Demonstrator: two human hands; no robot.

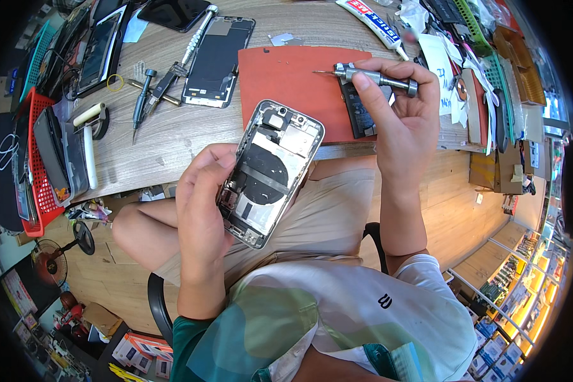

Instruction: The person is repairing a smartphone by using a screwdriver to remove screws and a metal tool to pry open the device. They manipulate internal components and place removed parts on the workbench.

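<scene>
My left hand point(205, 191) is closed around the edge of an opened phone body point(267, 175), tilted above my lap near the table's front edge. Its inside faces up, showing a black round patch on a silver plate. In my right hand point(404, 105) a slim metal precision screwdriver point(379, 77) lies between thumb and fingers, its thin tip pointing left. Beneath that hand, a black phone battery point(358, 111) rests on the orange-red mat point(293, 76), partly hidden by the fingers. The screwdriver passes over the battery's top end.
A detached phone screen point(218, 60) lies left of the mat, near another screwdriver point(143, 102) and a dark phone point(172, 13). A white glue tube point(374, 27) is at the back. Red basket point(41, 165) stands at the left edge; papers and trays crowd the right.
</scene>
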